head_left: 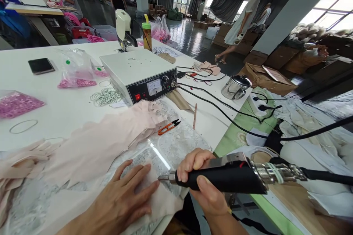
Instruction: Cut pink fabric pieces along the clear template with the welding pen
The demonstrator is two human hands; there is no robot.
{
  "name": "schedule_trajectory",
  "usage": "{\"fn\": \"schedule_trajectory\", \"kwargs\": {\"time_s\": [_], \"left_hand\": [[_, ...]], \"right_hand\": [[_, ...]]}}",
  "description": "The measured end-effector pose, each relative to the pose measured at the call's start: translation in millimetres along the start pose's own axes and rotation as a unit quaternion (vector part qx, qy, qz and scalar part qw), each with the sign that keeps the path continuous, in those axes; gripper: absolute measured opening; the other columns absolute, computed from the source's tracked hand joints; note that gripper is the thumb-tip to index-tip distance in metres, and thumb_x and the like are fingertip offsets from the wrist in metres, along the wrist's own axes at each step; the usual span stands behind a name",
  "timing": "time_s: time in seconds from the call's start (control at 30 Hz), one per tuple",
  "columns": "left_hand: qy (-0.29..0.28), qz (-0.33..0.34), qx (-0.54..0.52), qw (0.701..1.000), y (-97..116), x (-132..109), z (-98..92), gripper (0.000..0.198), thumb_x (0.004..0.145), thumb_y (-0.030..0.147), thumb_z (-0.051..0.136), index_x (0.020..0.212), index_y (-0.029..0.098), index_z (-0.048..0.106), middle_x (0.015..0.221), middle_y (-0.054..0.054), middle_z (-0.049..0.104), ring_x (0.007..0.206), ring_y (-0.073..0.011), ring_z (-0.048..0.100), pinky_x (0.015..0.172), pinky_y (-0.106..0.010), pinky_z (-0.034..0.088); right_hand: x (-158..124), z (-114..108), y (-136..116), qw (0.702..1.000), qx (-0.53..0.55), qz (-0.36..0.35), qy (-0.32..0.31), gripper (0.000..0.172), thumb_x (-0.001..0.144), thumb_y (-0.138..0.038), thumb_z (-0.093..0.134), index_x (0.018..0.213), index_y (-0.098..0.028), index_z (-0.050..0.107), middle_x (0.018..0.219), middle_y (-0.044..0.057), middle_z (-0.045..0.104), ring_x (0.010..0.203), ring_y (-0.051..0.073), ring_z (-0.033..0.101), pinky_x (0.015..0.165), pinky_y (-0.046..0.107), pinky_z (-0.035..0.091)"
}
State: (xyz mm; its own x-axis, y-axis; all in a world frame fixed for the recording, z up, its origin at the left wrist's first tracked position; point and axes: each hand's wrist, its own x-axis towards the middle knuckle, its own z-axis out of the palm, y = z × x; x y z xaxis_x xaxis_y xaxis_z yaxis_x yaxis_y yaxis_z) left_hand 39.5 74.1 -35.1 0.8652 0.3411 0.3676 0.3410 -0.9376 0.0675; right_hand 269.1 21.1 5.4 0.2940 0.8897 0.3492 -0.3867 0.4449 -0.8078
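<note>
My right hand (204,183) is wrapped round a black handheld tool (223,178) with a pointed metal tip and a cable at its rear. The tip touches or nearly touches a pale pink fabric piece (165,202) beside my left index finger. My left hand (127,194) lies on that fabric with its fingers spread. Beneath is a glossy, marbled sheet (182,139). A stack of pale pink fabric (104,132) lies beyond my left hand. Orange thread snips (167,127) rest near the stack. Further back stands a white control box (138,69) with a dial.
Green elastic loops (106,97), bags of pink loops (77,73) and a phone (41,65) are at the left. A metal mug (236,87) stands at the table's right edge. Black cables cross the right side. A person (246,16) is in the background.
</note>
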Motion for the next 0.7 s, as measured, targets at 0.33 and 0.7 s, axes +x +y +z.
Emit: {"fn": "schedule_trajectory", "kwargs": {"time_s": [0.33, 0.7], "left_hand": [[0.012, 0.025, -0.002, 1.000, -26, 1, -13.3, 0.035, 0.110, 0.043, 0.038, 0.134, 0.032, 0.062, 0.140, -0.005, 0.062, 0.124, -0.0204, 0.058, 0.124, -0.050, 0.016], [-0.019, 0.017, 0.002, 1.000, 0, 3, -23.0, 0.033, 0.110, 0.032, 0.043, 0.136, 0.017, 0.058, 0.133, -0.005, 0.068, 0.131, -0.0164, 0.058, 0.123, -0.032, 0.030]], "right_hand": [[-21, -15, -28, 0.998, 0.061, 0.004, 0.035, 0.015, 0.085, -0.040, 0.067, 0.093, -0.027, 0.064, 0.079, -0.001, 0.052, 0.054, 0.011, 0.052, 0.051, 0.028, 0.047], [-36, -20, -19, 0.998, 0.061, 0.015, -0.006, 0.019, 0.088, -0.043, 0.066, 0.097, -0.028, 0.059, 0.084, -0.002, 0.053, 0.056, 0.011, 0.055, 0.056, 0.030, 0.046]]}}
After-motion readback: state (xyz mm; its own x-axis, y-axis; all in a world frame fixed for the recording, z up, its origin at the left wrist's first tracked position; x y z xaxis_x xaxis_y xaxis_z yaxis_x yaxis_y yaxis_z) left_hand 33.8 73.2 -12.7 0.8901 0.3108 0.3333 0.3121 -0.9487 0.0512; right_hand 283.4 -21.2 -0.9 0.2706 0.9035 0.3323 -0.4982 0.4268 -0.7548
